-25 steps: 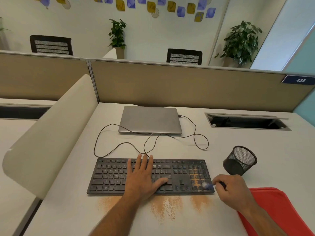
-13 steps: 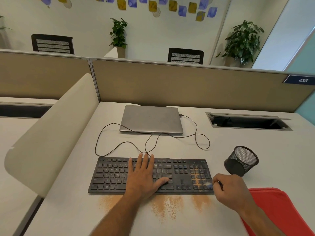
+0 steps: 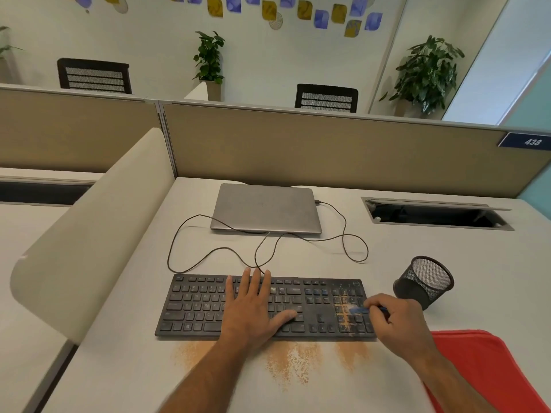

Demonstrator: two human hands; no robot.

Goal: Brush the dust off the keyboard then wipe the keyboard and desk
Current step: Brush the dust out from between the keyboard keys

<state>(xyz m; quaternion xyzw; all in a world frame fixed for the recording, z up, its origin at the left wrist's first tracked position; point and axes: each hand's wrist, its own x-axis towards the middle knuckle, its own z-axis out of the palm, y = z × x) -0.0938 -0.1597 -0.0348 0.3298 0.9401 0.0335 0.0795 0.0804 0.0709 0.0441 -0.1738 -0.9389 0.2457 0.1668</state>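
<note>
A black keyboard lies across the white desk. Orange-brown dust sits between the number-pad keys. More dust is spread in patches on the desk just in front of the keyboard. My left hand lies flat on the middle keys with fingers straight, holding the keyboard down. My right hand grips a small brush with a blue tip, which touches the number pad. A red cloth lies at the desk's front right corner, under my right forearm.
A black mesh pen cup leans tilted just right of the keyboard. A shut grey laptop sits behind, its black cable looping over the desk. A cable slot opens at back right. A curved divider stands on the left.
My right hand has carried the brush tip from the number pad's lower right corner up and left onto its middle keys. My left hand has stayed put.
</note>
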